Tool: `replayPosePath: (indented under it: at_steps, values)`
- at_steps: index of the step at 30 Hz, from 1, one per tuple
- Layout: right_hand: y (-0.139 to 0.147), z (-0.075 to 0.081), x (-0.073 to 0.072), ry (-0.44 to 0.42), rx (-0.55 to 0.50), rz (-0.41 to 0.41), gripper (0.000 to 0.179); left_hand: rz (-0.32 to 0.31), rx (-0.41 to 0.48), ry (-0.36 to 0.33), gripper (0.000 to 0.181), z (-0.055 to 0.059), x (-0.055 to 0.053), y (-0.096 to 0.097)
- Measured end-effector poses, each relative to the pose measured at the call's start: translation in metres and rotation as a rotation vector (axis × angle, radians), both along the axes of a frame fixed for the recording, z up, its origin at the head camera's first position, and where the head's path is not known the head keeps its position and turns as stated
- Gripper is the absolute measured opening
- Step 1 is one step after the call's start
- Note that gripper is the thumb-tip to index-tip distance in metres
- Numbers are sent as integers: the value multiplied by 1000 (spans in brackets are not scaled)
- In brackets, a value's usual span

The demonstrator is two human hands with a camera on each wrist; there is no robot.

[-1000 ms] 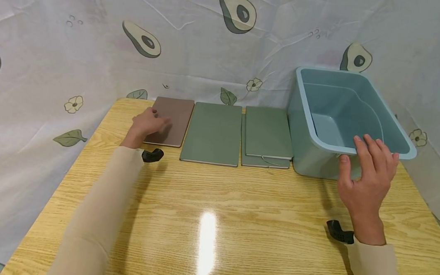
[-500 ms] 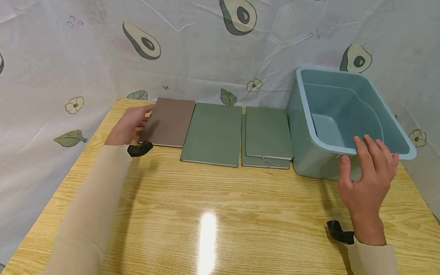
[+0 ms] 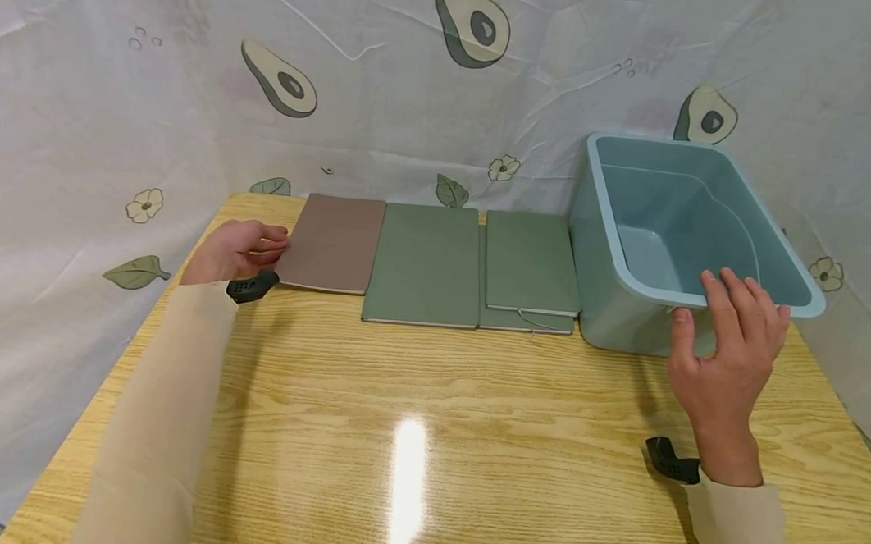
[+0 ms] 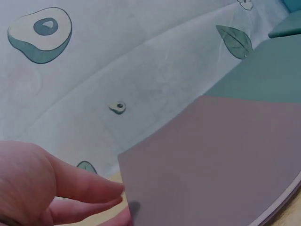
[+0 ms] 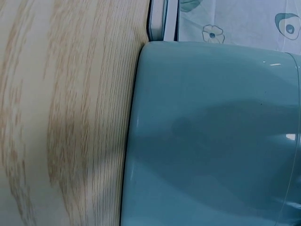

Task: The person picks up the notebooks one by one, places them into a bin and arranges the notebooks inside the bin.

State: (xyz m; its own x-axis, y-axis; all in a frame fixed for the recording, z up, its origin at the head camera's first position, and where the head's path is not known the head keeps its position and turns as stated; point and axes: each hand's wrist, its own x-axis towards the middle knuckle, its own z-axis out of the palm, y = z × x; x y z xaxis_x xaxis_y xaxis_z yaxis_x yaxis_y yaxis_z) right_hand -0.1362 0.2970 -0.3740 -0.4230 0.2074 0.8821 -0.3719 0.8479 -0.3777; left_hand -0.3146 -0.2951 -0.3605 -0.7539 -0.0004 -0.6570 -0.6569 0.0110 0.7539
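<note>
A brown hardcover notebook (image 3: 336, 242) lies flat at the back left of the wooden table. My left hand (image 3: 233, 249) is at its left edge, the fingertips touching that edge; in the left wrist view the fingers (image 4: 89, 184) reach out fairly straight. Right beside the brown notebook is a large green notebook (image 3: 427, 263). Further right, a smaller green notebook (image 3: 532, 261) lies on top of another green one (image 3: 498, 318). My right hand (image 3: 730, 353) rests on the front rim of a blue plastic bin (image 3: 621, 319), fingers over the rim and thumb outside.
Behind the table (image 3: 338, 431) hangs a pale cloth (image 3: 385, 97) with avocado prints. The bin stands at the back right, against the green notebooks. Nothing shows inside the bin. A ribbon (image 3: 536, 320) hangs from the smaller green notebook.
My left hand has moved from above the brown notebook to its left edge. Over the last half second, the brown and large green notebooks have shifted slightly right. My right hand has stayed put.
</note>
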Motion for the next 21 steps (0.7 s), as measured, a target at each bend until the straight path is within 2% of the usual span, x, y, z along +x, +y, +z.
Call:
replayPosePath:
  at_steps: [3,7,10,16,21]
  values:
    - [-1,1,0,0,0,0,47,-107,-32,17,63,-1,-3,-3]
    - [-1,0,0,1,2,2,47,-233,-105,36,62,-2,-6,-6]
    - [-1,-1,0,3,4,5,48,-259,-125,33,63,-2,-7,-8]
    - [-1,-2,-1,10,4,5,49,-287,-63,40,69,-1,-11,-10]
    - [0,-1,0,13,6,1,48,-289,-105,54,71,0,-13,-10]
